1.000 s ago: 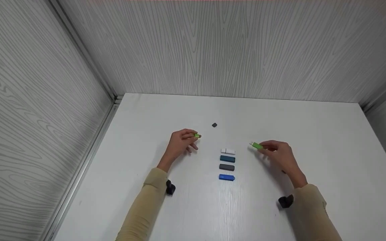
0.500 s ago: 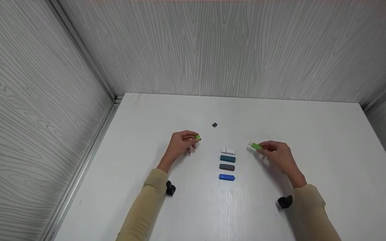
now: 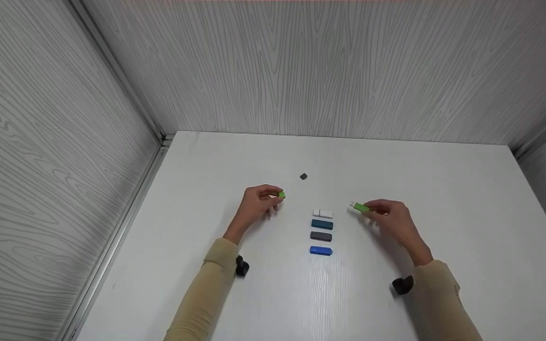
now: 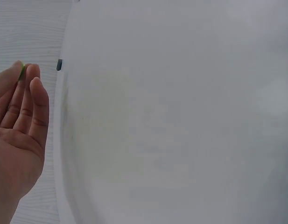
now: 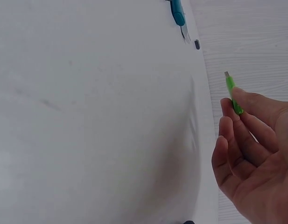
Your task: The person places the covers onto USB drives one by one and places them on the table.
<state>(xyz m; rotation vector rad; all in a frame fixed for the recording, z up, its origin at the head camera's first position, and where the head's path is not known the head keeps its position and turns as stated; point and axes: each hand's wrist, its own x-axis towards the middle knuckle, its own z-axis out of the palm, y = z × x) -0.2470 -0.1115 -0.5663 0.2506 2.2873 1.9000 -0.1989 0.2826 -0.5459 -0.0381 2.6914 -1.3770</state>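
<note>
My left hand pinches a small green USB stick cap between thumb and fingertips; in the left wrist view only a sliver of green shows. On the other side, my right hand holds a green USB stick by its rear end, the bare metal plug pointing left toward the left hand. Cap and stick are well apart. Between the hands lies a column of USB sticks: white, teal, dark grey and blue.
A small dark square piece lies behind the column on the white table. Wood-grain panels rise behind and at the sides. Black wrist cameras sit at both cuffs.
The green stick in my right hand has shifted slightly left, its plug turned a little. The cap in my left hand has turned and moved slightly toward me.
</note>
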